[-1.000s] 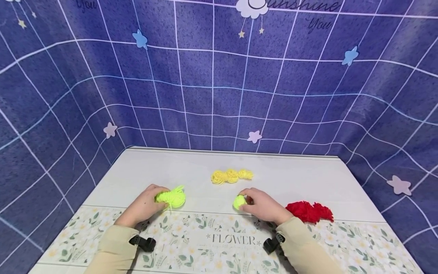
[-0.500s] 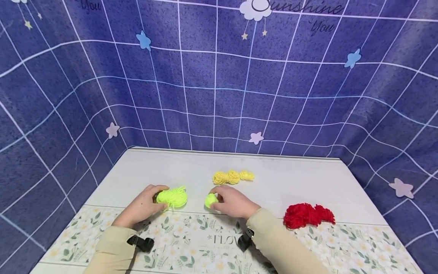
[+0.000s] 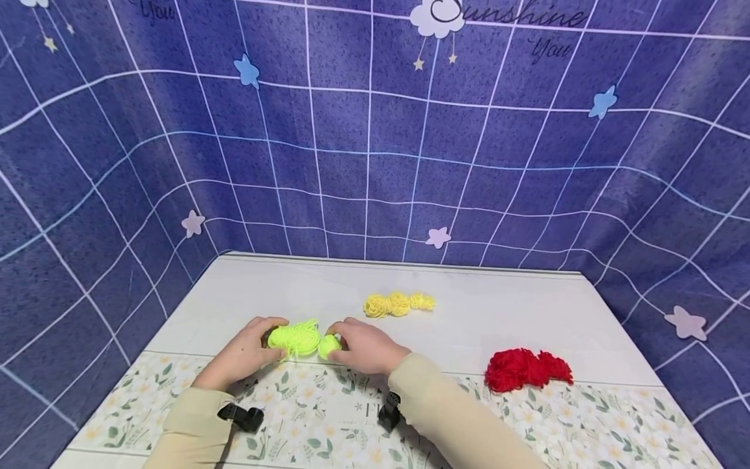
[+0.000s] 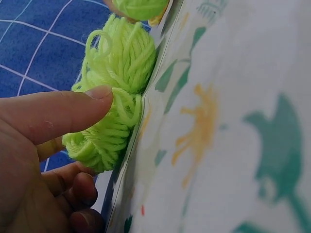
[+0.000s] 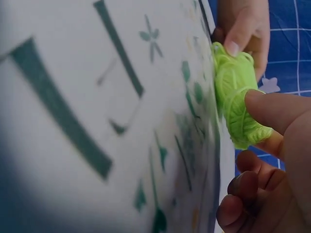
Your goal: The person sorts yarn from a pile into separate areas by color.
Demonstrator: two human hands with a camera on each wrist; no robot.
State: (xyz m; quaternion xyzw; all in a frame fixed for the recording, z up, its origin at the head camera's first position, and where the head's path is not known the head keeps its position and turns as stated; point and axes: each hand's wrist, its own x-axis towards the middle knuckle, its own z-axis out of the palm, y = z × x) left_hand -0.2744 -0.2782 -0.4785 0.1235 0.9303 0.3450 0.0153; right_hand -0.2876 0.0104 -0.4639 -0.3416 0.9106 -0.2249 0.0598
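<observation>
My left hand pinches the left end of a neon green yarn bundle that lies on the table. In the left wrist view its thumb presses on the looped strands of this yarn bundle. My right hand pinches a smaller neon green yarn ball between thumb and fingers. The ball sits right at the right end of the larger bundle. In the right wrist view the green yarn lies between both hands, with the right thumb on its near part.
Behind the hands lies a row of yellow yarn bundles. A red yarn bundle lies at the right. The white table covering has a floral band, and a blue grid-patterned curtain surrounds the table's back and sides.
My right hand has slid left with the small green yarn ball, up to the larger green bundle. The left hand has stayed in place on its bundle.
</observation>
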